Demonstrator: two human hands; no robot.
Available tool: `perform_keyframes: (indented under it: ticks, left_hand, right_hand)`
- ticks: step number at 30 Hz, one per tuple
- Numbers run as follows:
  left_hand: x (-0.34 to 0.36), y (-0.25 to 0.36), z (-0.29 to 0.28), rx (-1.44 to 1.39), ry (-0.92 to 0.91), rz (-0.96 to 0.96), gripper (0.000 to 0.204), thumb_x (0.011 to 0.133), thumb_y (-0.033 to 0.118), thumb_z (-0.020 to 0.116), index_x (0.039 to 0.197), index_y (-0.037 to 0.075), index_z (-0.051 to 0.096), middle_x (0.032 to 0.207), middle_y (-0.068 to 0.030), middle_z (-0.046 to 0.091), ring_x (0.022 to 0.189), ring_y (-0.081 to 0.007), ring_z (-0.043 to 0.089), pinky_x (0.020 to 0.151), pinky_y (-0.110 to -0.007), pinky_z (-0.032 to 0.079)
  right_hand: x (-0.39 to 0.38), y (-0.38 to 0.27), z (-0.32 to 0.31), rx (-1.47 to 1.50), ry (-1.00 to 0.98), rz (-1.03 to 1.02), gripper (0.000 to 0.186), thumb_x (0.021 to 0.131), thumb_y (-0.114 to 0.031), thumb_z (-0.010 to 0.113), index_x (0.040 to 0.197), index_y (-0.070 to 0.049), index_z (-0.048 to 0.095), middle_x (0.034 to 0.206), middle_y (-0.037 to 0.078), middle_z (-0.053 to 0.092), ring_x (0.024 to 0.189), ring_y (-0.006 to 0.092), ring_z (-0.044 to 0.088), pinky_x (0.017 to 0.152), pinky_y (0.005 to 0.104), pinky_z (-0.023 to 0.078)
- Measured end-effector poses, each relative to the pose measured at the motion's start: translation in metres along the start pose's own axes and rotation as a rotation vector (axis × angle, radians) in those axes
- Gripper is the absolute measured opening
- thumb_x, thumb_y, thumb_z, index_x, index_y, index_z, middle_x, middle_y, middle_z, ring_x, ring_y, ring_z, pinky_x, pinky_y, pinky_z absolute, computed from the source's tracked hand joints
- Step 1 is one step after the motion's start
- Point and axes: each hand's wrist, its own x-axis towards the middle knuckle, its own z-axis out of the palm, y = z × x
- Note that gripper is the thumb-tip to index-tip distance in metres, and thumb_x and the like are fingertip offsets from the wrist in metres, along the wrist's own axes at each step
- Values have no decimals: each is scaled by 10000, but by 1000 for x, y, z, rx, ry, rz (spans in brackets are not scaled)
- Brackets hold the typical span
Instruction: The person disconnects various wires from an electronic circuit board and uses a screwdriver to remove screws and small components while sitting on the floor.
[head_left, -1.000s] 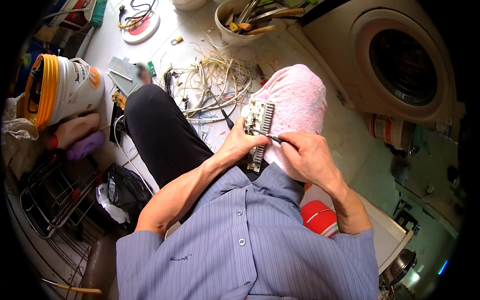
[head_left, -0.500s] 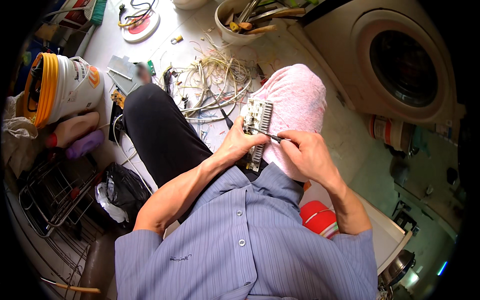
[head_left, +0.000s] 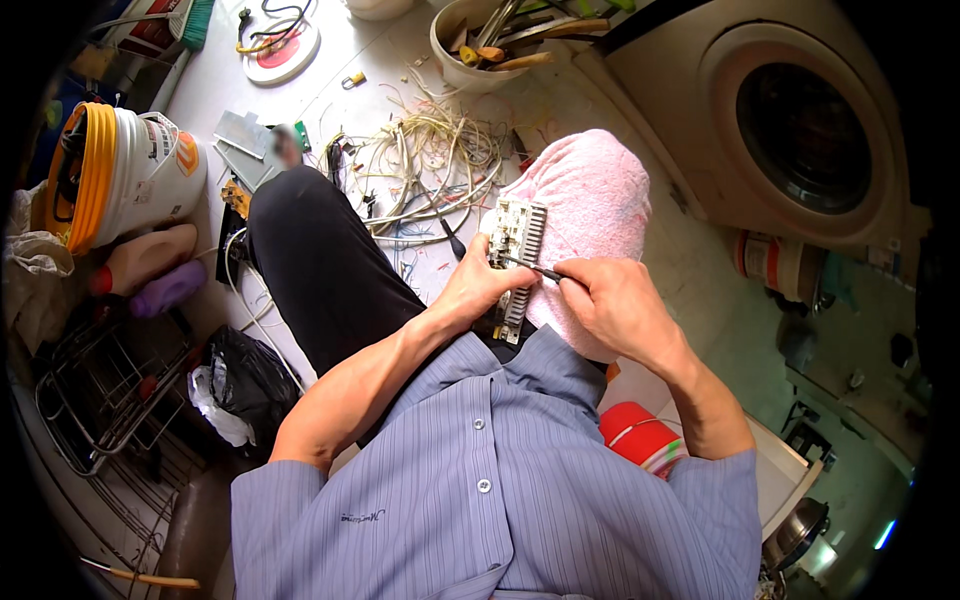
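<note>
Many thin, pale cables [head_left: 445, 143] tangle on the white floor [head_left: 385, 62]; the left hand [head_left: 474, 291]'s grip pinches a long, cream, ribbed-edged circuit board [head_left: 517, 225] against a pink terry towel [head_left: 597, 190]; the right hand [head_left: 617, 302]'s grip pinches a slim, dark tool [head_left: 548, 273] over the board.

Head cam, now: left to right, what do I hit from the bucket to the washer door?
White-and-orange bucket, black plastic bag, wire tangle, circuit board, right hand, washing machine door.
</note>
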Motion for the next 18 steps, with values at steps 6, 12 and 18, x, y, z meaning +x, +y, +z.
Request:
perform_keyframes:
  ticks: [6,12,18]
  left_hand:
    - [-2,-2,0,-26,-2,21,646,752,181,824,1261,-40,495,1055,-124,656,917,-171,652,826,-313,547]
    - [7,-16,-6,119,38,89,884,679,320,893,1353,-69,473,1189,-187,663,1072,-228,654,966,-337,516]
    - [-3,-5,-6,178,64,139,884,661,314,903,1352,-51,488,1185,-172,671,1065,-227,657,965,-338,518]
  right_hand:
    - [2,-3,-1,-26,-11,-6,196,883,-140,608,955,-9,735,824,246,688,800,441,673,745,527,539]
    - [14,19,-6,316,-159,228,232,892,-117,571,994,7,739,730,152,702,630,282,685,617,425,533]
    - [16,24,-11,832,-394,620,218,949,-113,540,947,11,720,657,9,607,505,63,488,458,243,366]
